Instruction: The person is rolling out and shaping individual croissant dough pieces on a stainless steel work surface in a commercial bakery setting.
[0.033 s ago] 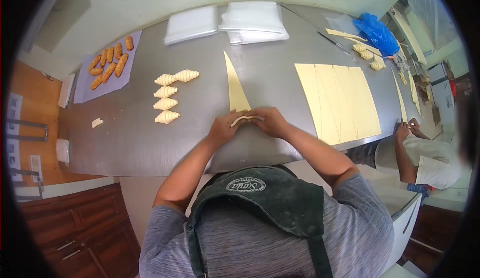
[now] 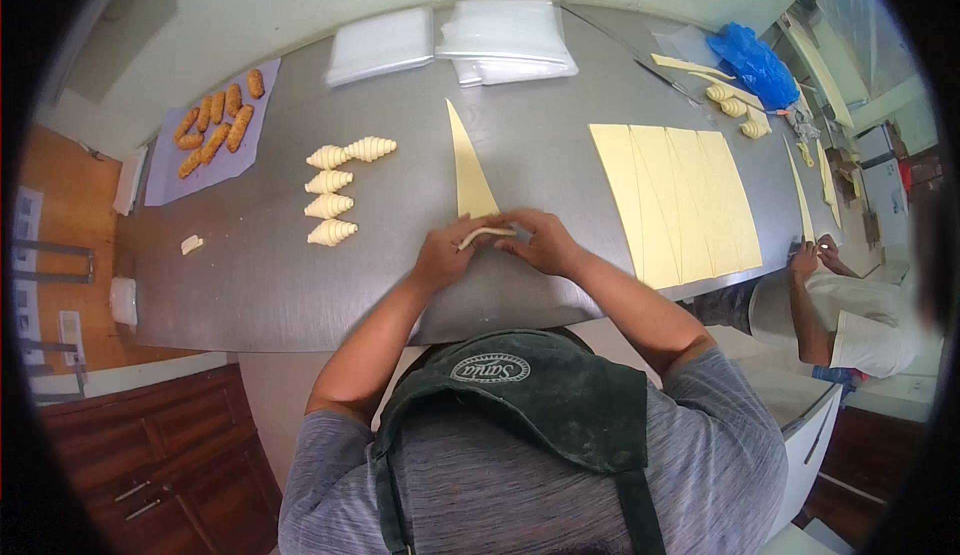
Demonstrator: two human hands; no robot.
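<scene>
Our left grip [image 2: 441,257] grasped the left end of the curled wide edge of a dough triangle [image 2: 472,175], and our right grip [image 2: 546,244] loosely held the other end between fingers and thumb. The triangle lay on the table [image 2: 400,275] in front of us, its point stretching away. To its left we had five rolled crescents [image 2: 329,182]; to its right, a dough sheet [image 2: 675,205] scored into triangles. Farther left, browned pieces [image 2: 239,128] sat on paper [image 2: 165,187].
</scene>
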